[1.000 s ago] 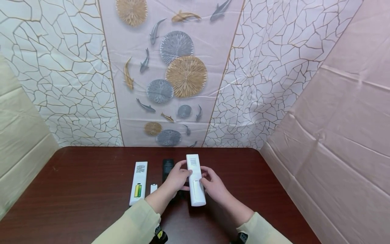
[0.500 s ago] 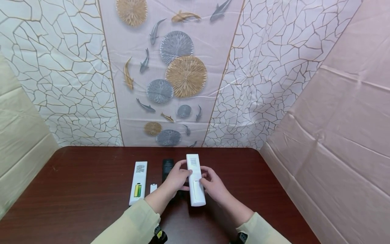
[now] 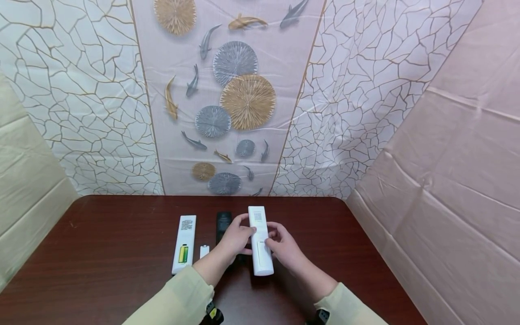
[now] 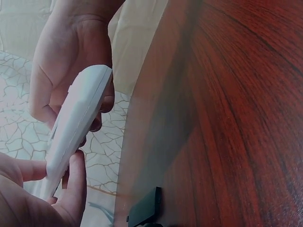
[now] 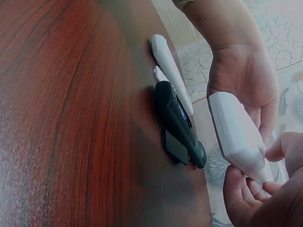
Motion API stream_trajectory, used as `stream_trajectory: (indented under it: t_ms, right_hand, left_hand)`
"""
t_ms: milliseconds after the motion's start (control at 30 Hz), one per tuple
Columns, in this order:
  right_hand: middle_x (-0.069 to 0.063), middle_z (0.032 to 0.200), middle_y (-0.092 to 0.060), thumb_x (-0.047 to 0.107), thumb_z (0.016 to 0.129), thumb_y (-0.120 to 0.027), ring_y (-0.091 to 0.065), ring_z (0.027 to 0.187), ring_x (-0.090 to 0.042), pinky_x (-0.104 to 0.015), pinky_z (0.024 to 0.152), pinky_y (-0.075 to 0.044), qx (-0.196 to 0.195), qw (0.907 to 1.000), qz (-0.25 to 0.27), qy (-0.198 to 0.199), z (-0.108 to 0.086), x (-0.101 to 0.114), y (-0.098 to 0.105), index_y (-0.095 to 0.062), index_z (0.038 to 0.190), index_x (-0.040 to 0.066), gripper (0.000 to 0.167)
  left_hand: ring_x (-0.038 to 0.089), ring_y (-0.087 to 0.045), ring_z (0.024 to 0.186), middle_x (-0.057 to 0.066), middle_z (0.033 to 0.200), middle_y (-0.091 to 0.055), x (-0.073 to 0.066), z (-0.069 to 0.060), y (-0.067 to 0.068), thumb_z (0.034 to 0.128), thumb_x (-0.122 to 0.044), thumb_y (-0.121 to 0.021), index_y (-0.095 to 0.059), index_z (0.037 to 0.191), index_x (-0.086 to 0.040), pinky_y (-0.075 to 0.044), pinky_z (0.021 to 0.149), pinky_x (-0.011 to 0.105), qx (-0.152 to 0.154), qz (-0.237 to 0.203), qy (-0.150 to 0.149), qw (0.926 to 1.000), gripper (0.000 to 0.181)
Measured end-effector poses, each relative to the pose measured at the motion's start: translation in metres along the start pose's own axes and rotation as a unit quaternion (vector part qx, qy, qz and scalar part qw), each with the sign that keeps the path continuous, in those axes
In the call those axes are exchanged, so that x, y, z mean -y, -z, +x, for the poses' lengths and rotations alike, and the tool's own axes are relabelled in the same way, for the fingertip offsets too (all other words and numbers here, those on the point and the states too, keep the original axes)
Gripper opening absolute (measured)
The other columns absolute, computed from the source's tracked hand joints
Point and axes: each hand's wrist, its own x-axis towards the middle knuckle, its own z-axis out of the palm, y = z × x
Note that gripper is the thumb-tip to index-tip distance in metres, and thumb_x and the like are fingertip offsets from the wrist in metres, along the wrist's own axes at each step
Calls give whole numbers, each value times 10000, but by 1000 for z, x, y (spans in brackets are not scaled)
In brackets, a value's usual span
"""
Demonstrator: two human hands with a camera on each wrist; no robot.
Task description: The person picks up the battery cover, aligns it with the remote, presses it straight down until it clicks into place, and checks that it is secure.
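A white remote control (image 3: 261,264) is held up off the table, its back with a printed label and battery cover facing the head camera. My left hand (image 3: 235,237) grips its left edge, thumb on the back and fingers behind. From the right, my right hand (image 3: 287,249) holds the lower half, with the thumb at the battery cover's edge. In the left wrist view the remote (image 4: 78,111) is seen edge-on, tilted between both hands. The right wrist view shows the end of the remote (image 5: 234,125) above the table.
Left on the dark wooden table (image 3: 113,253) lies another white remote (image 3: 187,234) with green-yellow batteries exposed. Beside it is a small white battery cover (image 3: 204,250). A black remote (image 5: 173,118) lies partly behind my left arm, with a black cover (image 5: 176,147) beside it.
The held white remote has dipped very slightly toward me. Both hands keep the same hold on it.
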Motion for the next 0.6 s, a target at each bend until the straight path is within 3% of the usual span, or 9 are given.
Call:
stream_trajectory:
  t_ms: [300,600]
  right_hand:
    - [-118,1051,-553,37,910,-595,-549,853,-222,-415,651,-533,-134,9996,-255,53,0,2,0,-476,1398,79,504]
    - [-113,1045,-551,26,915,-585,-549,831,-206,-352,612,-504,-205,9989,-408,119,0,1,-1,-472,1401,72,502]
  left_hand:
    - [262,-678,908,199,1261,-558,-1,0,-1,1011,-201,-568,-316,1525,-139,-605,633,415,-9,25,-72,10000,575]
    - [263,-680,902,197,1259,-567,-3,-1,1,1010,-211,-571,-307,1529,-135,-604,633,426,49,11,-101,9999,588]
